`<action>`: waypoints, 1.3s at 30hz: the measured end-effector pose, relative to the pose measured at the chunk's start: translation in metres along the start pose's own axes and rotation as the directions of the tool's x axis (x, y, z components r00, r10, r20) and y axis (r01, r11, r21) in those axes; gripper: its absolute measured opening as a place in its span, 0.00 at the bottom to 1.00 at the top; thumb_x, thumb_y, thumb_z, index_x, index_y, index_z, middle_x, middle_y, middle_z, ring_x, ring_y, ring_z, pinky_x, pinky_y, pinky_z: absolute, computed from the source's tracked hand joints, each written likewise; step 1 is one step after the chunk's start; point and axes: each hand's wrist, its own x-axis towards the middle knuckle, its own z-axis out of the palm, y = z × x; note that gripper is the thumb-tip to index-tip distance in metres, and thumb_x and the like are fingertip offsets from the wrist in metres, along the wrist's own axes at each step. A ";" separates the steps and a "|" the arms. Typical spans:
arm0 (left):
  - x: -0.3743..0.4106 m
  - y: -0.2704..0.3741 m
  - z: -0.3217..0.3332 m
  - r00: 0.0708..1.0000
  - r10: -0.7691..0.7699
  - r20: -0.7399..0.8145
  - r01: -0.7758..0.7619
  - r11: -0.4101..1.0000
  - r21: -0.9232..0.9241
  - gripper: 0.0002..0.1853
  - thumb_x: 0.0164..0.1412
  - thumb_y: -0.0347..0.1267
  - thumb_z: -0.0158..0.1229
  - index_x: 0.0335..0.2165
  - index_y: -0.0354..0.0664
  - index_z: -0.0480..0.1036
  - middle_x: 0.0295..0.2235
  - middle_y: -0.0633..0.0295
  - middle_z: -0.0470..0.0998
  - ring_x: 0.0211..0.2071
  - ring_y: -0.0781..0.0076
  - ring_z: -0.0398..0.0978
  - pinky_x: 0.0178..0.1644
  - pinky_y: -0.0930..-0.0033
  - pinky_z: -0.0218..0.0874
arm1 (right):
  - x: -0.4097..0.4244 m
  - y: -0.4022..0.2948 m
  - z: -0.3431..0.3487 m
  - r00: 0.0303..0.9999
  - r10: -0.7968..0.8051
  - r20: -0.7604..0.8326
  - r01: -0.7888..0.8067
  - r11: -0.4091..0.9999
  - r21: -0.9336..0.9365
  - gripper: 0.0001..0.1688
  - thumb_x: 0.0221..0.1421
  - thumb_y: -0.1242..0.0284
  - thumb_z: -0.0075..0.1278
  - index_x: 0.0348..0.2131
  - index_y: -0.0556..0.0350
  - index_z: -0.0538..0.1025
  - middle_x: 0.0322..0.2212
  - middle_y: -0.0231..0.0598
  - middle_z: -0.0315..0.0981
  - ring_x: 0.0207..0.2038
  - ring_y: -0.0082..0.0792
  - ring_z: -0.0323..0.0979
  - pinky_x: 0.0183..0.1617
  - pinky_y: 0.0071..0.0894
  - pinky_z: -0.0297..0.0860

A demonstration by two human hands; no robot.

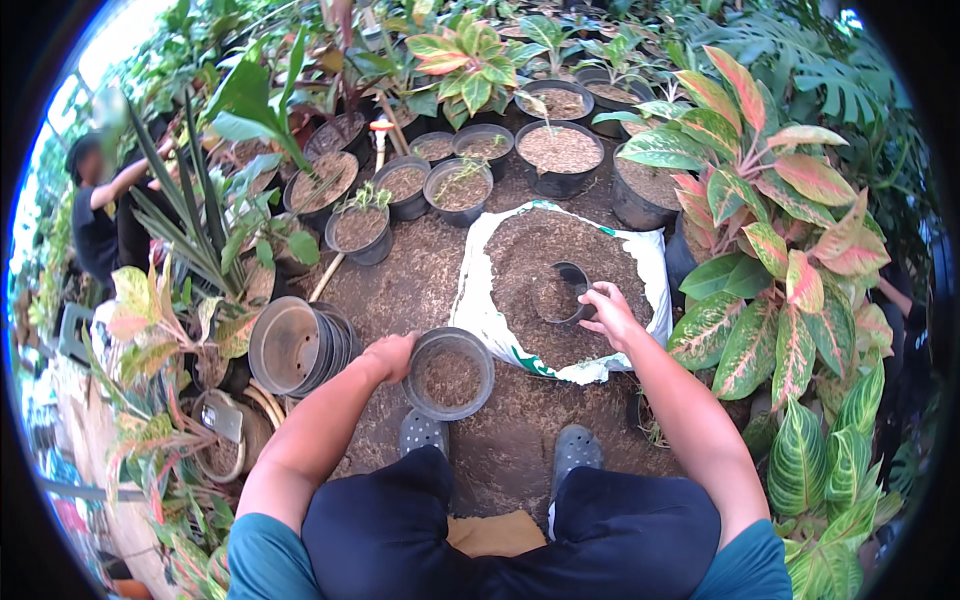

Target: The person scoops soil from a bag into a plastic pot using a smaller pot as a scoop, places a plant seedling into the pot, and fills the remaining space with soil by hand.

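My left hand (395, 357) grips the rim of a black plastic plant pot (486, 373), which holds some brown potting mix (450, 379) and is in front of my left foot. In my right hand (609, 315) is a smaller black pot (576, 279), tipped on its side with its mouth against the soil. That soil (525, 240) fills an open white sack (474, 285) with a ragged, rolled-down edge. Some mix lies inside the small pot's mouth. The fingers of my left hand are partly hidden behind the pot rim.
Nested empty pots (285, 345) lie tilted at my left. Small potted seedlings (360, 229) stand beyond them, near a white pipe with an orange-topped fitting (381, 131). A large pink-and-green aglaonema (780, 262) leans in at right. Another person (101, 202) sits at far left.
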 end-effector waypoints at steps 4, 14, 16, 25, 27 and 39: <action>-0.007 0.017 0.001 0.990 0.098 -0.100 -0.109 0.987 -0.114 0.34 0.68 0.29 0.54 0.69 0.51 0.58 0.52 0.36 0.79 0.56 0.38 0.76 0.61 0.45 0.68 | -0.006 0.001 0.006 0.999 0.000 0.043 -0.003 0.997 0.080 0.40 0.57 0.70 0.60 0.64 0.52 0.60 0.52 0.42 0.68 0.46 0.35 0.70 0.59 0.56 0.75; 0.017 0.013 0.003 0.998 -0.039 0.049 0.040 0.999 -0.027 0.25 0.75 0.43 0.49 0.57 0.33 0.69 0.56 0.39 0.77 0.60 0.41 0.74 0.64 0.44 0.65 | -0.019 -0.019 0.041 0.992 -0.086 0.095 0.088 0.996 -0.024 0.39 0.57 0.72 0.57 0.65 0.49 0.62 0.46 0.38 0.74 0.51 0.31 0.72 0.58 0.54 0.72; 0.009 0.016 0.000 0.999 -0.042 0.014 0.043 0.999 -0.030 0.26 0.75 0.44 0.48 0.58 0.34 0.68 0.56 0.39 0.77 0.60 0.41 0.74 0.64 0.44 0.65 | -0.021 -0.024 0.052 0.985 -0.106 0.133 0.111 0.993 -0.027 0.40 0.57 0.71 0.58 0.66 0.50 0.63 0.49 0.39 0.74 0.53 0.31 0.72 0.57 0.51 0.71; 0.020 0.007 -0.001 1.000 0.012 0.000 -0.012 1.000 0.021 0.25 0.76 0.48 0.45 0.57 0.42 0.72 0.53 0.39 0.79 0.57 0.37 0.74 0.63 0.43 0.65 | -0.027 -0.026 0.117 0.810 -0.311 0.497 0.481 0.838 -0.258 0.39 0.45 0.70 0.71 0.56 0.56 0.74 0.49 0.43 0.78 0.50 0.39 0.76 0.59 0.39 0.71; 0.013 0.013 0.000 1.000 -0.009 -0.007 0.009 1.000 0.027 0.24 0.76 0.48 0.45 0.56 0.43 0.73 0.53 0.39 0.79 0.58 0.38 0.74 0.63 0.43 0.64 | -0.036 -0.025 0.129 0.768 -0.443 0.463 0.632 0.643 -0.433 0.39 0.40 0.65 0.74 0.53 0.49 0.77 0.52 0.51 0.73 0.55 0.49 0.74 0.63 0.45 0.69; 0.004 0.010 -0.008 0.982 -0.175 0.076 0.167 0.981 0.101 0.34 0.75 0.58 0.40 0.57 0.47 0.77 0.57 0.44 0.78 0.60 0.44 0.74 0.64 0.46 0.65 | -0.031 -0.030 0.136 0.820 -0.389 0.420 0.562 0.687 -0.461 0.34 0.41 0.67 0.75 0.48 0.48 0.77 0.52 0.46 0.67 0.57 0.44 0.70 0.63 0.43 0.66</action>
